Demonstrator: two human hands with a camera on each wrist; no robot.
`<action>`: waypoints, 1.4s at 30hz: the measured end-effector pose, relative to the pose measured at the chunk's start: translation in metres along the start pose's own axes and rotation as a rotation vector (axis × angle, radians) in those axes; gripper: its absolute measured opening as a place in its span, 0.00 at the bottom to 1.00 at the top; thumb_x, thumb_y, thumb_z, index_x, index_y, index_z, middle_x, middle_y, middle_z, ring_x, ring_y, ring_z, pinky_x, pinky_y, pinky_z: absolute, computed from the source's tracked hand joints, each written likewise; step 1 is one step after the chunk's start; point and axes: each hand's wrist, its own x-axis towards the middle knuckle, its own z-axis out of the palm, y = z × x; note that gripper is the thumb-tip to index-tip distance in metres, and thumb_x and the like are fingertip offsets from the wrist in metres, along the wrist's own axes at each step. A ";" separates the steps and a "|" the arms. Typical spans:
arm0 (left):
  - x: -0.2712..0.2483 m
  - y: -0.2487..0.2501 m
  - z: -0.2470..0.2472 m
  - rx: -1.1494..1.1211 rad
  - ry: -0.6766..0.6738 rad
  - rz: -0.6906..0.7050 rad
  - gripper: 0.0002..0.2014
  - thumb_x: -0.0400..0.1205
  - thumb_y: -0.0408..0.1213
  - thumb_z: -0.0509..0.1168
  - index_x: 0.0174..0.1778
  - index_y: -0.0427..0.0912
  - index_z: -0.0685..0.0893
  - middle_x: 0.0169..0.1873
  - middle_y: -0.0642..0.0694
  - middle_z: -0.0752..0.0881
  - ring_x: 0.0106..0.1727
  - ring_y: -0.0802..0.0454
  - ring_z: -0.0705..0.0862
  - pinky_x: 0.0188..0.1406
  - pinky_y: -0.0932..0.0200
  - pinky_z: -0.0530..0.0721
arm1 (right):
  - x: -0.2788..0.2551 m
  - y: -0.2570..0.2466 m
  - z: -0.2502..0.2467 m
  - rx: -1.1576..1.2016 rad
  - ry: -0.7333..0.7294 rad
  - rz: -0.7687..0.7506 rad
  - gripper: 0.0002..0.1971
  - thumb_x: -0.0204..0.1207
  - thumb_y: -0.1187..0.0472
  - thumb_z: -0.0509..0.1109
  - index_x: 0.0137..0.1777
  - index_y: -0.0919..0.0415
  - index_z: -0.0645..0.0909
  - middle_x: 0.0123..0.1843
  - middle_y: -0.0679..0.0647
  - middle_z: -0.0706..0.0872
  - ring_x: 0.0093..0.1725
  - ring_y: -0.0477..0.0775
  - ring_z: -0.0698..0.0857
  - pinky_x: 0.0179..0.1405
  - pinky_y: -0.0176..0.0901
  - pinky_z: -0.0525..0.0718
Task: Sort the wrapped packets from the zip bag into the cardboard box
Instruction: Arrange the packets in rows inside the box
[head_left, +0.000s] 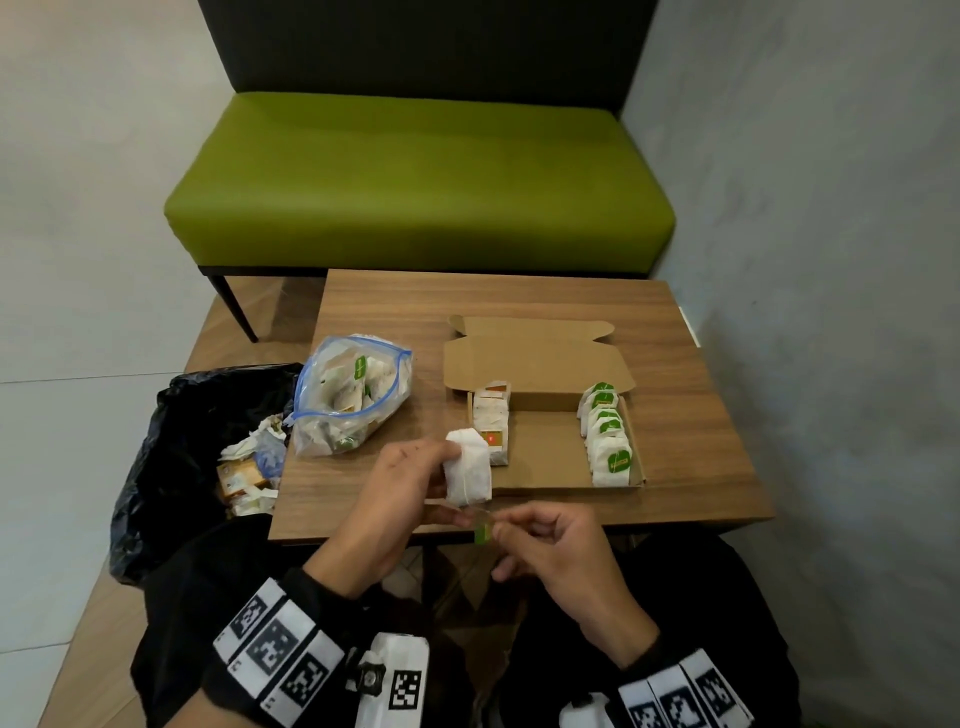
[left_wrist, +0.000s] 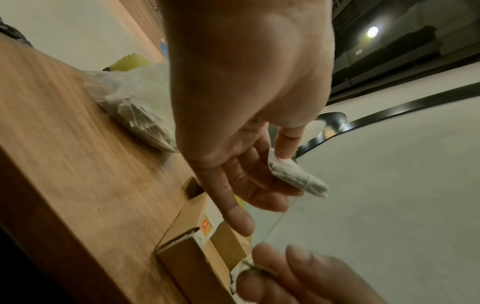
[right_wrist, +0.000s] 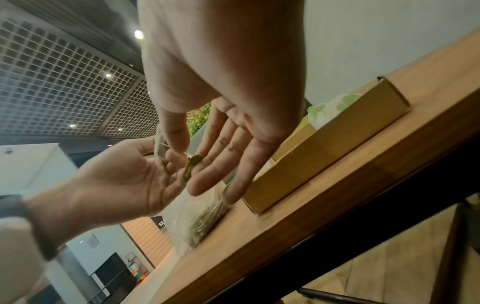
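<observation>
Left hand (head_left: 410, 480) pinching a white tea bag (head_left: 469, 474) near the cardboard box (head_left: 540, 462); right hand (head_left: 558, 551) pinching its green tag (head_left: 483, 532), fingers curled.

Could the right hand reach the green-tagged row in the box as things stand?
Probably yes: the right hand is near the open cardboard box, with nothing above the green-tagged row. But it pinches a green tag, so it isn't free.
</observation>
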 end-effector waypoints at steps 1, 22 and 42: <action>-0.002 -0.001 0.002 0.024 -0.011 0.023 0.13 0.86 0.34 0.61 0.44 0.32 0.89 0.36 0.36 0.89 0.36 0.43 0.88 0.38 0.44 0.86 | 0.003 0.000 0.000 0.042 0.026 -0.002 0.04 0.75 0.65 0.77 0.49 0.61 0.91 0.42 0.58 0.94 0.33 0.60 0.90 0.38 0.48 0.89; -0.012 -0.021 0.011 0.198 -0.102 0.124 0.09 0.85 0.35 0.65 0.47 0.35 0.89 0.35 0.44 0.90 0.36 0.57 0.85 0.36 0.67 0.82 | 0.024 -0.015 -0.009 0.046 0.207 -0.255 0.06 0.77 0.69 0.74 0.49 0.61 0.91 0.44 0.54 0.94 0.44 0.54 0.93 0.44 0.48 0.92; -0.008 -0.020 0.014 0.354 -0.068 0.142 0.09 0.82 0.36 0.70 0.41 0.36 0.90 0.37 0.37 0.90 0.35 0.57 0.84 0.35 0.66 0.80 | 0.020 -0.027 -0.008 0.036 0.216 -0.307 0.08 0.75 0.70 0.76 0.47 0.56 0.91 0.42 0.53 0.93 0.43 0.50 0.91 0.42 0.42 0.90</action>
